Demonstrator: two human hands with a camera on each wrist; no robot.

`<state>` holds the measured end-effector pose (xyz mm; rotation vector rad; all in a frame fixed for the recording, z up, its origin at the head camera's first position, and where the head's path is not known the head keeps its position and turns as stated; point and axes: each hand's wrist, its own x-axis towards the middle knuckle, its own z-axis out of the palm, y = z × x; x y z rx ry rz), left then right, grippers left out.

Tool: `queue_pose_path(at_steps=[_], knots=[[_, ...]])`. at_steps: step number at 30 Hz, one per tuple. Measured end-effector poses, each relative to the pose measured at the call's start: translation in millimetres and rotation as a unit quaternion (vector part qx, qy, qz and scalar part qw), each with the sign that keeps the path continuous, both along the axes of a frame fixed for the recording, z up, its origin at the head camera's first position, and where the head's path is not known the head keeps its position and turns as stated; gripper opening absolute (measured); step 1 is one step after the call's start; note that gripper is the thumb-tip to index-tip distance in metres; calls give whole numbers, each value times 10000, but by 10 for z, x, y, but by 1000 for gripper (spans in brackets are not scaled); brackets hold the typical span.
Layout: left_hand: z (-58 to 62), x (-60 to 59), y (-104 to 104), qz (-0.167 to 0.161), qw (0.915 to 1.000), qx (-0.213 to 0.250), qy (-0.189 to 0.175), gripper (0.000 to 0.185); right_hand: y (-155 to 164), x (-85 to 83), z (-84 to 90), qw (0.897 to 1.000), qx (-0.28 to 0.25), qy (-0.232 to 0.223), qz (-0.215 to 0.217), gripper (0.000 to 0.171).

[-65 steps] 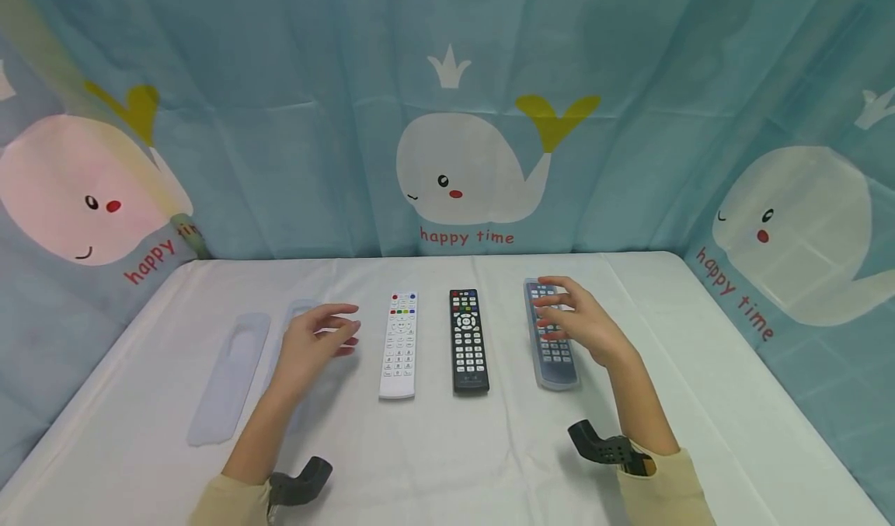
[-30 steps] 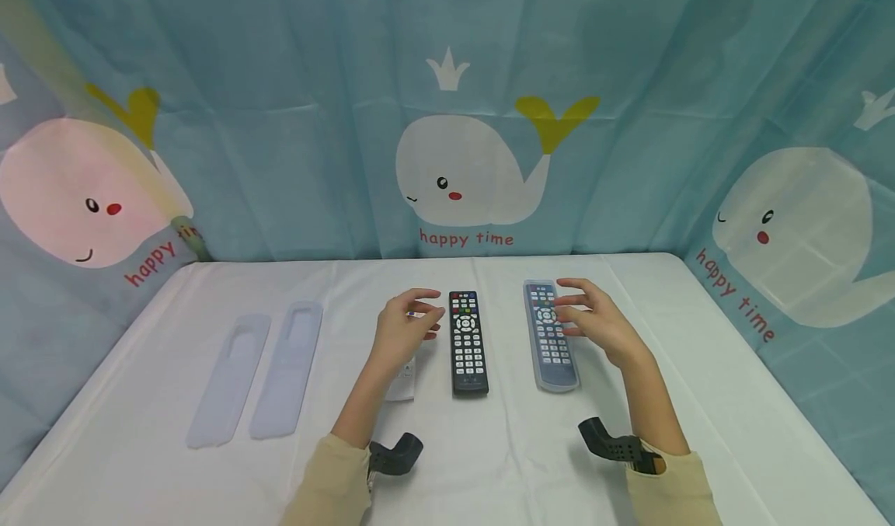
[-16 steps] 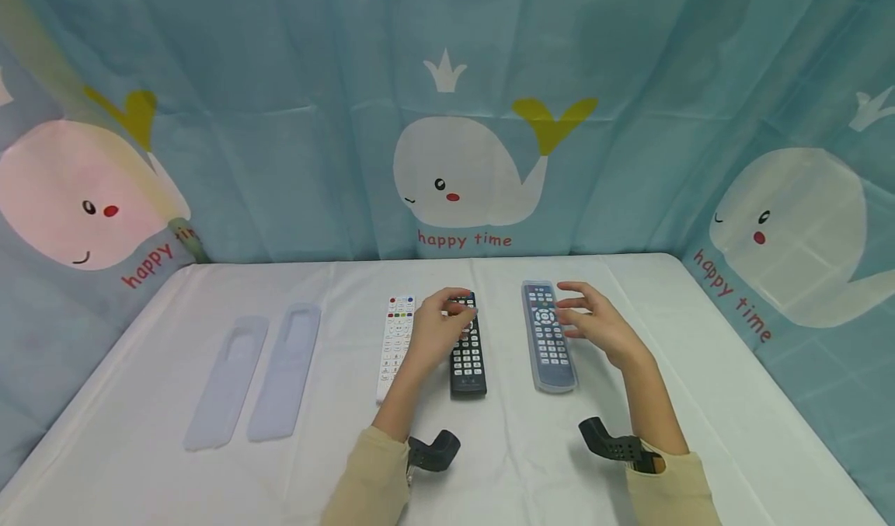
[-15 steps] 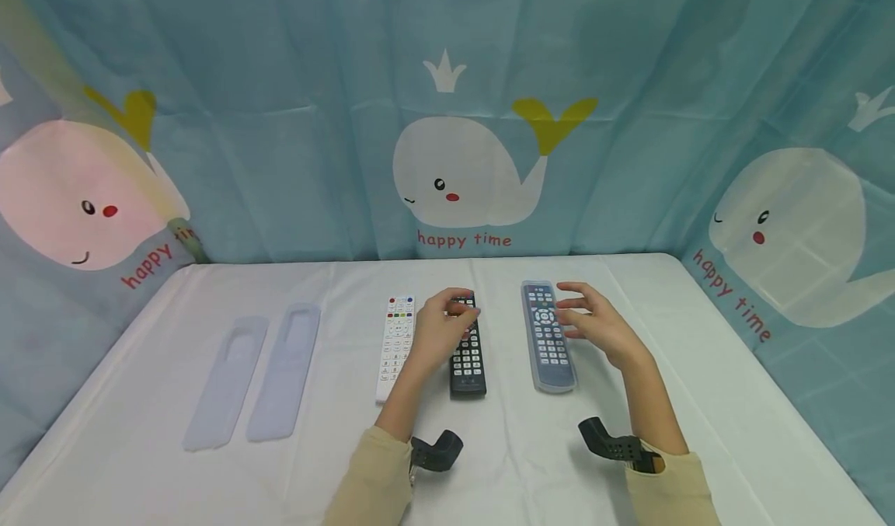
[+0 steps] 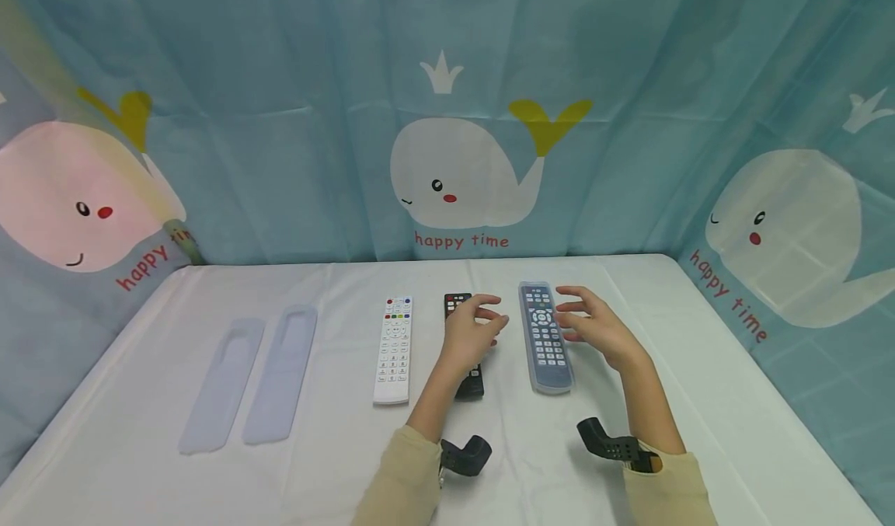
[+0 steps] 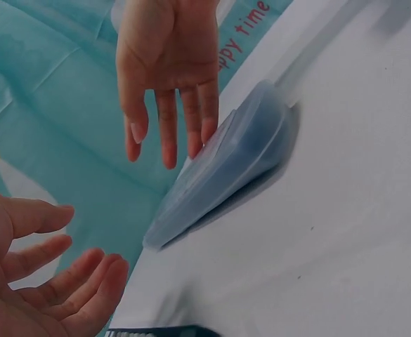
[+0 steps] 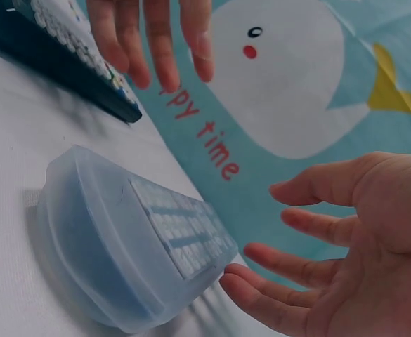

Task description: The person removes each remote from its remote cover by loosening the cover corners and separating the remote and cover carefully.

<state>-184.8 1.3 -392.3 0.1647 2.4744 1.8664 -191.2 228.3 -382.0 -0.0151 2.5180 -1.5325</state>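
Dark remote sheathed in translucent bluish silicone cover lay centre-right on white table, likely light, rigid inside, grippy skin, best taken by long edges; left hand and right hand flanked it, fingers spread, holding nothing.

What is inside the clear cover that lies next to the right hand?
Inside the clear cover is a dark remote; its rows of buttons show through the cover. The remote's underside and back face are hidden. The right hand is beside it, fingers spread.
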Motion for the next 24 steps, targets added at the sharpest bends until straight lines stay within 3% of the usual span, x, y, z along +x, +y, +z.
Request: queue_pose_path(at_steps=[14,24], knots=[[-149,-26,294,-194,9991,89,-369,39,51,-21,-90,9997,-37,-239,-79,61],[-238,0,381,-562,9969,47,-558,43,88,-38,-144,9990,-212,-384,45,59]])
